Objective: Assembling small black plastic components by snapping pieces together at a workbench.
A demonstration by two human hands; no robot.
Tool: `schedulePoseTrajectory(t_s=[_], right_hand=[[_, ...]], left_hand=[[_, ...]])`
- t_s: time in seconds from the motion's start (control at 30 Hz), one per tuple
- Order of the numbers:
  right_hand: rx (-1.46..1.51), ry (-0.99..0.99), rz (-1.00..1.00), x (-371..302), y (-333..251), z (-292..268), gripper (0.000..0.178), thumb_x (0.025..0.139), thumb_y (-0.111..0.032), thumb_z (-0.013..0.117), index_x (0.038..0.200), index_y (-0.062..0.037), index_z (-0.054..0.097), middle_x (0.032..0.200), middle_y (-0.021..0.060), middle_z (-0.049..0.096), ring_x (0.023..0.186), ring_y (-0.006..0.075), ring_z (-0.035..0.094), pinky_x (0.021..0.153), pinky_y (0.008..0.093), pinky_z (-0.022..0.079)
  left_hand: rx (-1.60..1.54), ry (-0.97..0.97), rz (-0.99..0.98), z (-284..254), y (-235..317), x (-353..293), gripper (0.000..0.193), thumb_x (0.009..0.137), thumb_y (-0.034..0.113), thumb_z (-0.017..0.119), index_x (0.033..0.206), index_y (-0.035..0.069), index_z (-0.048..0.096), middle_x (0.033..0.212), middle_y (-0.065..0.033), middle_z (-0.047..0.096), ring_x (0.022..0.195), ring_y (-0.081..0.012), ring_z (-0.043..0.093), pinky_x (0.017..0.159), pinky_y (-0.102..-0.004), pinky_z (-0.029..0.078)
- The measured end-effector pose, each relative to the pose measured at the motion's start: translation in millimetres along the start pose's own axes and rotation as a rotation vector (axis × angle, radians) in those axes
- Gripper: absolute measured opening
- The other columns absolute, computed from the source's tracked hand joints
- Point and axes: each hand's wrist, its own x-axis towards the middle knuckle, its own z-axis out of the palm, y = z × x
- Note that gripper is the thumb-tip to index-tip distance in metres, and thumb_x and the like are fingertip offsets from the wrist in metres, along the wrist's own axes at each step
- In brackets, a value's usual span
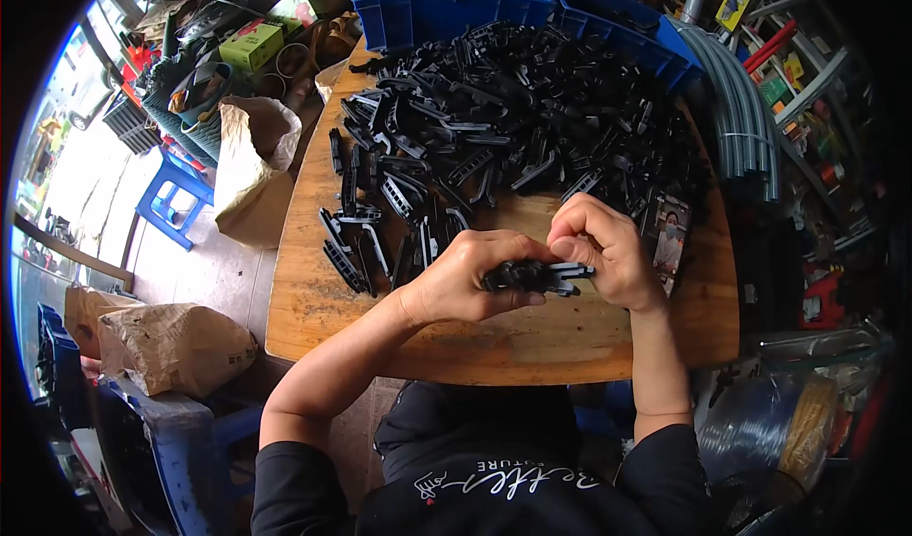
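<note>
My left hand [464, 268] is closed around a small bundle of black plastic parts [534, 277] above the near part of the wooden table [456, 354]. Pale grey ends of the parts stick out toward the right. Close beside those ends, my right hand [608, 256] is closed with thumb and fingertips pinched together. Whatever lies between its fingertips is too small or hidden to make out. Beyond both hands spreads a large heap of black plastic clip-like parts [570, 109], some with slotted sides. Several loose ones [347, 265] lie left of my left hand.
Two blue plastic bins [456, 25] [679, 52] stand at the table's far edge. A phone [669, 242] with a lit screen rests right of my right hand. Grey hoses [746, 118] bend past the right side. Paper sacks [256, 170] and a blue stool [174, 199] are on the left.
</note>
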Motion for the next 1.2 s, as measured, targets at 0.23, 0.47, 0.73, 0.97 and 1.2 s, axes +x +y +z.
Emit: schedulePoseTrajectory(t_s=[0.23, 0.47, 0.73, 0.97, 1.2], right_hand=[[0.243, 0.142, 0.189, -22.4, 17.4, -4.3, 0.047, 0.095, -0.049, 0.047, 0.089, -0.0021, 0.050, 0.081, 0.0027, 0.050, 0.075, 0.0090, 0.049, 0.074, 0.0249, 0.042], [-0.122, 0.259, 0.131, -15.6, 10.2, 69.8, 0.072, 0.088, -0.045, 0.060, 0.135, 0.0034, 0.036, 0.128, 0.0210, 0.048, 0.117, 0.0286, 0.047, 0.100, 0.0373, 0.036], [-0.041, 0.137, 0.179, -24.9, -3.3, 59.5, 0.083, 0.075, -0.024, 0.078, 0.141, -0.0021, 0.032, 0.118, 0.0163, 0.055, 0.108, 0.0256, 0.057, 0.092, 0.0349, 0.045], [1.012, 0.565, 0.487, 17.1, 8.8, 14.7, 0.051, 0.082, -0.009, 0.066, 0.129, -0.0038, 0.047, 0.102, 0.0084, 0.060, 0.090, 0.0165, 0.060, 0.079, 0.0306, 0.051], [0.646, 1.054, 0.606, 201.9, 128.9, -245.4, 0.051, 0.090, -0.043, 0.058, 0.127, -0.0092, 0.046, 0.114, 0.0175, 0.057, 0.093, 0.0373, 0.059, 0.082, 0.0573, 0.049]], left_hand=[[-0.183, 0.039, -0.267, -4.9, 10.0, 1.9, 0.042, 0.073, 0.013, 0.079, 0.107, -0.001, 0.060, 0.092, -0.0080, 0.068, 0.088, -0.0135, 0.063, 0.077, -0.0281, 0.050], [-0.323, 0.129, -0.358, 30.7, -16.4, -25.3, 0.015, 0.074, -0.006, 0.064, 0.086, 0.002, 0.059, 0.078, -0.0054, 0.061, 0.071, -0.0099, 0.053, 0.064, -0.0279, 0.046], [-1.611, 0.281, -0.710, 43.1, 1.7, -14.5, 0.033, 0.083, 0.024, 0.057, 0.111, 0.006, 0.055, 0.101, -0.0081, 0.060, 0.096, -0.0207, 0.058, 0.087, -0.0344, 0.045], [-0.943, 0.213, -0.559, -8.4, 16.5, 3.7, 0.056, 0.084, 0.026, 0.055, 0.134, 0.004, 0.043, 0.133, -0.0083, 0.048, 0.123, -0.0193, 0.043, 0.102, -0.0354, 0.035], [0.646, 0.201, -0.071, 2.1, -35.9, 65.1, 0.034, 0.071, 0.001, 0.057, 0.103, 0.011, 0.065, 0.085, -0.0073, 0.054, 0.086, -0.0271, 0.055, 0.073, -0.0359, 0.048]])
